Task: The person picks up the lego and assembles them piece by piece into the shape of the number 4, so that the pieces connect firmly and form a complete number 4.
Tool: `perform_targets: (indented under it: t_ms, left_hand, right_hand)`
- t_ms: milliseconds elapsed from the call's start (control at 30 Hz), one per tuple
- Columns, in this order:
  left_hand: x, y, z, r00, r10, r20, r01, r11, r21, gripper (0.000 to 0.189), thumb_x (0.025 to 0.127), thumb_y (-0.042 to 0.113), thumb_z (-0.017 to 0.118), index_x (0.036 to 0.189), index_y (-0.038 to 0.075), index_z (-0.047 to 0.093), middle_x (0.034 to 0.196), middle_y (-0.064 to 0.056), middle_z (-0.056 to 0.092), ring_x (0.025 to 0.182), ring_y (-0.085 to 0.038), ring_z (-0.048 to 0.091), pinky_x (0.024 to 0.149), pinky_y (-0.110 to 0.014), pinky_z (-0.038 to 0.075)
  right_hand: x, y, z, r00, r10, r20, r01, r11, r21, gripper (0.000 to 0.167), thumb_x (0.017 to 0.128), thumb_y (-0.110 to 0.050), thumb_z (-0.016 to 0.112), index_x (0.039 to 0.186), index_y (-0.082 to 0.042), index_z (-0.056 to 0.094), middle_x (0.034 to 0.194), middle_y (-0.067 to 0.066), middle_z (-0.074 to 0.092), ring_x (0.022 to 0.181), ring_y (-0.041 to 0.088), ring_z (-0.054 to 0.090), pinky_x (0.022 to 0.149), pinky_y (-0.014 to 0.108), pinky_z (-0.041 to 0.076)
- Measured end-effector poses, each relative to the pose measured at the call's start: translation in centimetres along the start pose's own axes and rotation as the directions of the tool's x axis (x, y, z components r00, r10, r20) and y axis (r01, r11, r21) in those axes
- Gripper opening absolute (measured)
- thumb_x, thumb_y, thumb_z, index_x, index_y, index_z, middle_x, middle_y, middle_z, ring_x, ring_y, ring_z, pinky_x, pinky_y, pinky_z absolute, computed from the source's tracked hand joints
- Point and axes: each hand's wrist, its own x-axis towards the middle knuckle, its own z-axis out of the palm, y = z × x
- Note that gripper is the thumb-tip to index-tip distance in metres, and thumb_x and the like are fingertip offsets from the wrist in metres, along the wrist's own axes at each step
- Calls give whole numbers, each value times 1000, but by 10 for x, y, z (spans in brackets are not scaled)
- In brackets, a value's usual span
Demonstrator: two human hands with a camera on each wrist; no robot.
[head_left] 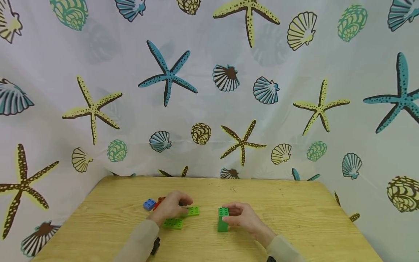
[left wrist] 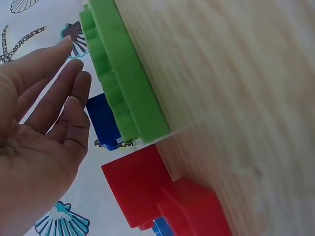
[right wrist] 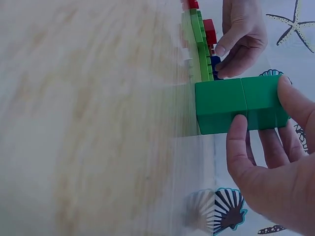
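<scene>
On the right, my right hand (head_left: 243, 218) grips a stack of two green toy bricks (head_left: 222, 226), one on top of the other. The right wrist view shows the seam of the stack (right wrist: 221, 105) with thumb and fingers on its sides. My left hand (head_left: 171, 206) hovers over the loose bricks with fingers bent and nothing between them. Under and beside it lie two flat light green bricks, the nearer brick (head_left: 173, 224) and the farther brick (head_left: 194, 211). A dark blue brick (left wrist: 104, 120) shows behind the light green one near the left fingertips.
Red bricks (left wrist: 138, 187) lie left of the left hand, partly hidden by it in the head view. A blue brick (head_left: 149, 204) sits at the far left of the group. Behind the wooden table (head_left: 278, 196) hangs a curtain (head_left: 203, 109) with shells and starfish.
</scene>
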Motion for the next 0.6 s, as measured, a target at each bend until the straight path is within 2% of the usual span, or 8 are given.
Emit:
perform_targets:
  t_ms: [333, 467, 600]
  left_hand:
    - [2, -4, 3, 1000, 6, 18, -8, 996, 86, 39, 77, -2, 79, 115, 5, 70, 111, -4, 68, 105, -24, 62, 92, -45, 52]
    - [5, -3, 4, 999, 37, 27, -41, 989, 142, 38, 76, 0, 81, 113, 7, 71, 110, -4, 69, 104, -24, 63, 92, -45, 52]
    - [3, -3, 5, 999, 30, 38, -36, 985, 171, 36, 76, 0, 81, 110, 8, 72, 109, -3, 69, 103, -22, 63, 94, -45, 51]
  right_hand:
    - [1, 0, 4, 1000, 9, -2, -9, 1000, 6, 55, 87, -15, 75, 136, 0, 55, 123, 10, 66, 104, 15, 64, 81, 33, 57]
    - [0, -1, 3, 1000, 11, -22, -12, 1000, -14, 56, 87, -16, 76, 136, 0, 55, 124, 10, 65, 104, 15, 63, 80, 32, 56]
    - [0, -1, 5, 1000, 20, -23, -20, 999, -28, 56, 86, -17, 76, 136, -1, 56, 125, 11, 65, 104, 15, 63, 79, 31, 56]
